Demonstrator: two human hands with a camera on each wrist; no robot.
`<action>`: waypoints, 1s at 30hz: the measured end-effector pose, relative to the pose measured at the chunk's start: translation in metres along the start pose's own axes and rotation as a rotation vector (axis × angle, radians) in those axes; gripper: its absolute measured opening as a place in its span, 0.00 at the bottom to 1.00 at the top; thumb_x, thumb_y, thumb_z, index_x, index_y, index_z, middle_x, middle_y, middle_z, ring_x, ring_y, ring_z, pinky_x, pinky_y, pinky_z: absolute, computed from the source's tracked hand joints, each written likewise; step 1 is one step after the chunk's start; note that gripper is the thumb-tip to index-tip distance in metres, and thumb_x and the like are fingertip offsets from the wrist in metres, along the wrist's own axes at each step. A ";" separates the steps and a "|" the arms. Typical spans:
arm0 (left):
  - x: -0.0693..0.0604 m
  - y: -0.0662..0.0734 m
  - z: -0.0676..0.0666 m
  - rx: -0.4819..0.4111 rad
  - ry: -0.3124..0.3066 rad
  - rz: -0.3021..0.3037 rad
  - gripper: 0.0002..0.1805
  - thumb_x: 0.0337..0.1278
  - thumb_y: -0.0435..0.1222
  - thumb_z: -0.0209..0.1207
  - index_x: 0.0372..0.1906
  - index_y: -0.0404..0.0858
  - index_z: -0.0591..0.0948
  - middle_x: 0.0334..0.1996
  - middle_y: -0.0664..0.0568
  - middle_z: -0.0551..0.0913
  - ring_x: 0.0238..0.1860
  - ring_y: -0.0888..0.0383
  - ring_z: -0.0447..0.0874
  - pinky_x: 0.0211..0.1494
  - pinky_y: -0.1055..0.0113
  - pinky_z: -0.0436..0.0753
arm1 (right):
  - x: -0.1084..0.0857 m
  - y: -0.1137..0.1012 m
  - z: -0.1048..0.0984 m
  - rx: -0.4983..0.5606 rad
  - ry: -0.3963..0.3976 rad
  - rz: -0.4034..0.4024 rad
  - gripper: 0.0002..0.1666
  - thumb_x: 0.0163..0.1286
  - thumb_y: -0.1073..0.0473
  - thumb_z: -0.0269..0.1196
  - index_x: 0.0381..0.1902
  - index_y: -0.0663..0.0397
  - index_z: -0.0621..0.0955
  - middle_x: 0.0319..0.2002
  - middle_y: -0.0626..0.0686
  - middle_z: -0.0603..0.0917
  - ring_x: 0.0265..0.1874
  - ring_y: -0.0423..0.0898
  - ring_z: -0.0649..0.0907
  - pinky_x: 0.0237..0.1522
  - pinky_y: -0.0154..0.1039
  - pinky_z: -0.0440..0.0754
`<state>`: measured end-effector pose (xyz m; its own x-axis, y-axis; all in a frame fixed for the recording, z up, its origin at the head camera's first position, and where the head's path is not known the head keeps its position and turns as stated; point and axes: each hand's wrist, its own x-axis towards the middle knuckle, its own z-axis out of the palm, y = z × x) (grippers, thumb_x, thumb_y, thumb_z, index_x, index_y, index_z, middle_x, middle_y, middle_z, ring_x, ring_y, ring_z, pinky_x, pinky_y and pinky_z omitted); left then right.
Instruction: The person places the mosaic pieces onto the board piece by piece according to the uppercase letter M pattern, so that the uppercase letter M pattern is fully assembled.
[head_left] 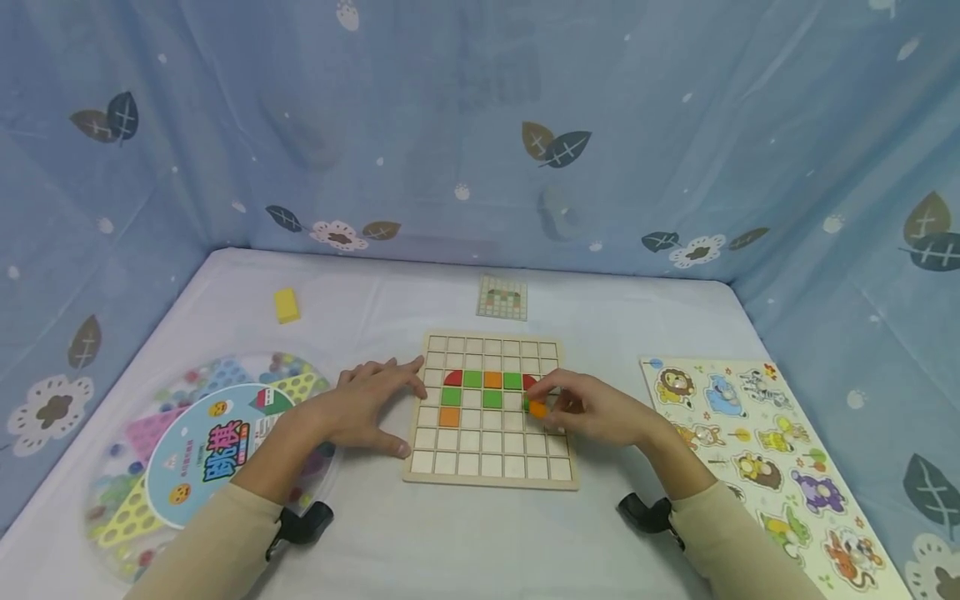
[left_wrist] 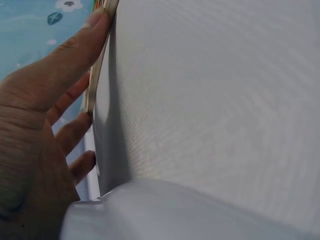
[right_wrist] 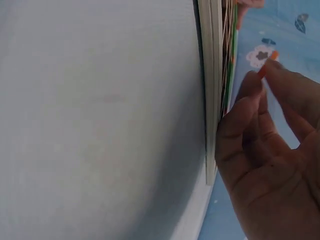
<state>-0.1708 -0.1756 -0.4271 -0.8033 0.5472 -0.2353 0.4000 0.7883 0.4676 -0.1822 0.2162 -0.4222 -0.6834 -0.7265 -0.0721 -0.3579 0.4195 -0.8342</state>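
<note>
A wooden grid board (head_left: 469, 463) lies in the middle of the table, with red, green and orange tiles in some of its cells. Between thumb and index finger, my right hand (head_left: 588, 408) pinches an orange tile (head_left: 537, 408) just over the right side of the grid. The right wrist view shows that orange tile (right_wrist: 264, 70) tilted at the fingertips, off the board's surface. A green tile beneath it is partly covered by the fingers. My left hand (head_left: 367, 408) rests along the board's left edge, fingers spread, thumb near the lower left corner.
Behind the board lies a small pattern card (head_left: 502, 298). A yellow block (head_left: 286, 306) is at the back left. A round clear Chinese checkers box (head_left: 172, 467) sits under the left forearm. On the right is an animal puzzle board (head_left: 817, 454).
</note>
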 end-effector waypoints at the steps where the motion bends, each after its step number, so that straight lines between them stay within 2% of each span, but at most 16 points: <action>1: 0.000 0.000 0.000 0.004 0.000 -0.002 0.39 0.40 0.62 0.77 0.60 0.62 0.73 0.83 0.56 0.51 0.81 0.37 0.48 0.71 0.27 0.51 | 0.001 -0.001 0.001 -0.031 0.006 -0.004 0.22 0.73 0.62 0.66 0.63 0.50 0.78 0.50 0.50 0.82 0.37 0.46 0.79 0.40 0.36 0.78; 6: 0.000 0.001 -0.001 0.003 -0.003 -0.009 0.38 0.40 0.61 0.77 0.59 0.62 0.73 0.83 0.56 0.51 0.81 0.37 0.49 0.70 0.25 0.52 | 0.003 -0.005 0.006 -0.133 0.017 -0.005 0.22 0.72 0.61 0.67 0.62 0.48 0.79 0.50 0.45 0.82 0.37 0.42 0.79 0.41 0.36 0.79; 15: 0.001 0.001 -0.001 -0.004 -0.002 0.010 0.38 0.40 0.60 0.77 0.59 0.62 0.73 0.83 0.55 0.51 0.81 0.36 0.48 0.69 0.25 0.52 | 0.005 -0.008 0.011 -0.267 0.015 0.001 0.22 0.70 0.64 0.68 0.60 0.50 0.80 0.47 0.44 0.81 0.37 0.40 0.78 0.40 0.35 0.80; 22: 0.000 -0.001 -0.001 -0.010 0.000 0.013 0.38 0.40 0.61 0.77 0.59 0.63 0.73 0.83 0.56 0.51 0.81 0.36 0.48 0.69 0.25 0.53 | 0.008 -0.010 0.014 -0.320 0.007 0.008 0.20 0.68 0.65 0.68 0.58 0.50 0.81 0.46 0.43 0.80 0.36 0.39 0.78 0.40 0.34 0.79; 30: 0.001 0.000 -0.001 -0.015 -0.011 -0.003 0.38 0.40 0.59 0.78 0.59 0.65 0.72 0.83 0.58 0.51 0.81 0.38 0.49 0.69 0.26 0.54 | 0.006 -0.010 0.014 -0.325 0.018 0.008 0.19 0.68 0.65 0.69 0.56 0.50 0.82 0.46 0.43 0.81 0.36 0.39 0.78 0.41 0.34 0.79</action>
<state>-0.1719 -0.1755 -0.4266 -0.7997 0.5478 -0.2457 0.3909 0.7857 0.4794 -0.1741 0.1996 -0.4216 -0.6974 -0.7136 -0.0661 -0.5346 0.5794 -0.6152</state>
